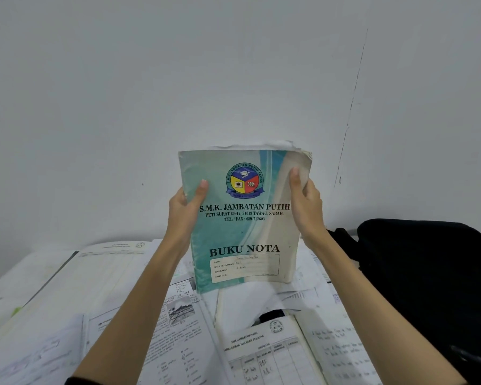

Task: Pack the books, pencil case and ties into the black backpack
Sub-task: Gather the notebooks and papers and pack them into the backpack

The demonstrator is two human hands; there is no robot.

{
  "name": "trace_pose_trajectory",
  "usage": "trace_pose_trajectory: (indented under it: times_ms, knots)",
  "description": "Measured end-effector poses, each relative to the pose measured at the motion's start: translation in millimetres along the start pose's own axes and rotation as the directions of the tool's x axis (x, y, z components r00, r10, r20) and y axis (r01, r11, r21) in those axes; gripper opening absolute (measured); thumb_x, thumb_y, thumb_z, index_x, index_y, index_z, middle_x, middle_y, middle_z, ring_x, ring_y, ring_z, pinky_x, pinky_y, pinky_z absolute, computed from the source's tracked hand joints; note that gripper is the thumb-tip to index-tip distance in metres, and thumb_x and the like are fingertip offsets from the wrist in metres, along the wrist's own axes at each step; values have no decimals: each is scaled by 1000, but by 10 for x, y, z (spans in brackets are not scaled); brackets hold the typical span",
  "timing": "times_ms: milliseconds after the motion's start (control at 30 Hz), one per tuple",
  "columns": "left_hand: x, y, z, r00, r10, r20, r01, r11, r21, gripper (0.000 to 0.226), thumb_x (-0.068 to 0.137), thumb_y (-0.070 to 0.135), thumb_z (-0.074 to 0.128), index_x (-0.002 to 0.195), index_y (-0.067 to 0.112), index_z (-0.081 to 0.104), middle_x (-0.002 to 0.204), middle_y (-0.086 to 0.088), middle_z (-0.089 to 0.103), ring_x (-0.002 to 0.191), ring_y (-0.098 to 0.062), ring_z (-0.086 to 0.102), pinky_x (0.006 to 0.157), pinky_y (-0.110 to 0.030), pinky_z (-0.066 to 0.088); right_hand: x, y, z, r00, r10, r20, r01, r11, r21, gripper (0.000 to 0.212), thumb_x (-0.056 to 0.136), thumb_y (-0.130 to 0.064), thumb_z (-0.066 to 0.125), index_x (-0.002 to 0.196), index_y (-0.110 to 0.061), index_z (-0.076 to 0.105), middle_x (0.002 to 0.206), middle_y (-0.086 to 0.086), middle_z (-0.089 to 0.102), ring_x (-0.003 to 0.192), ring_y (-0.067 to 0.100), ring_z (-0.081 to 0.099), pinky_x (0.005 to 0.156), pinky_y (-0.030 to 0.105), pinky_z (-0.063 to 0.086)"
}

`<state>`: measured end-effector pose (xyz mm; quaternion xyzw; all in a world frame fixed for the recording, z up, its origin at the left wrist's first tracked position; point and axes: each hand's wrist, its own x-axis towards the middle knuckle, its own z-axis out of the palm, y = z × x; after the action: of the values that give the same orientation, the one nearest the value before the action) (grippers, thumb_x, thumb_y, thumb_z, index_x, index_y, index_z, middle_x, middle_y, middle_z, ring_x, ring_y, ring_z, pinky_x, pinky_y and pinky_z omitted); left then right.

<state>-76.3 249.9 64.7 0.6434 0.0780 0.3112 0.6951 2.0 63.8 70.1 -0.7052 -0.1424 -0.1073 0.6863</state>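
Currently the left hand [185, 211] and the right hand [306, 207] each pinch a side edge of the teal notebook [242, 218], held upright above the open books [156, 323], with the black backpack [428, 273] to the right. Loose pages poking from its top could probably slip out or crumple if it is tilted toward the bag.
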Motion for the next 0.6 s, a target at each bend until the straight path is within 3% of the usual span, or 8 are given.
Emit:
trace_pose_trajectory:
  times_ms: [100,200,267,333,433,533,600]
  knots:
    - [-9,-9,-5,1000,10,27,-10,1000,-1,18,91,37,56,100,23,62,89,4,72,77,-11,71,59,-24,57,-11,37,1,999,-32,-25,31,999,-41,71,88,-67,35,99,2,48,88,16,55,80,20,50,88,50,48]
    - [-96,-243,-76,991,-93,99,86,994,74,21,83,37,63,99,24,62,94,4,72,90,-17,70,69,-28,58,-18,96,-29,1000,-12,26,11,999,42,65,85,-69,40,105,-8,52,107,20,61,93,29,62,90,51,50]
    - [-254,-499,-128,966,-211,152,183,966,181,34,73,43,66,103,27,60,101,3,71,98,-21,67,85,-39,55,-47,207,-103,979,104,176,-127,984,123,58,81,-68,48,114,-21,57,107,3,68,99,19,65,82,37,53]
    - [-403,-655,-133,956,-257,143,225,952,210,47,71,48,66,111,24,61,103,2,71,97,-18,67,90,-42,53,-181,422,-156,927,218,305,-238,971,30,50,83,-55,56,119,-22,57,110,-7,68,94,4,63,71,21,48]
    - [-422,-591,-33,980,-182,86,162,967,198,40,79,40,68,109,15,64,91,1,72,85,-13,69,72,-28,58,-346,717,-198,932,236,275,-253,967,25,33,86,-36,65,114,-19,62,112,-2,69,96,4,64,71,16,48]
    - [-392,-325,124,994,-70,85,48,970,239,15,85,29,66,93,17,65,79,1,68,73,-13,66,56,-19,55,-326,570,-338,932,273,239,-307,945,115,28,83,-36,66,106,-20,64,108,1,70,104,21,64,85,32,52]
    - [-399,-187,221,992,-41,117,14,973,230,8,85,28,66,86,21,63,76,2,68,69,-11,64,52,-16,53,-299,386,-514,922,266,281,-313,940,136,36,83,-42,64,112,-20,63,110,-1,70,109,19,63,95,36,48]
